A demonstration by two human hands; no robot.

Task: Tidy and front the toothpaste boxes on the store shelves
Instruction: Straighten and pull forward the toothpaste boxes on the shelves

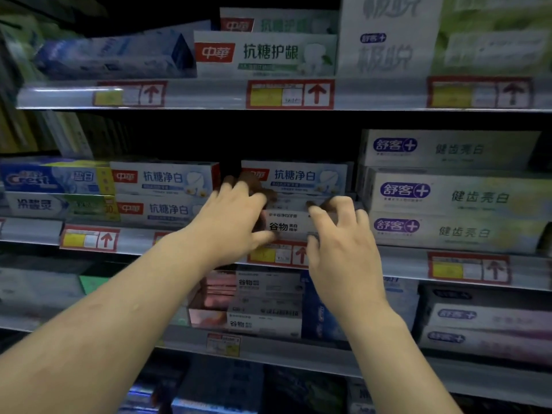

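On the middle shelf, my left hand (239,216) and my right hand (340,234) both reach to a small stack of toothpaste boxes. The lowest is a white box with black print (288,225). My left fingers curl over the stack's left end and the thumb lies under the white box. My right fingers curl over the top edge of the white box at its right end. A white-and-blue box with a red logo (298,176) sits on top of that stack. Two matching boxes (164,191) are stacked just to the left.
White boxes with purple logos (448,201) are stacked to the right, blue and green boxes (56,189) to the left. The shelf rail (403,261) carries red-framed price tags. The shelf above holds more boxes (265,53); the one below holds white and pink boxes (263,303).
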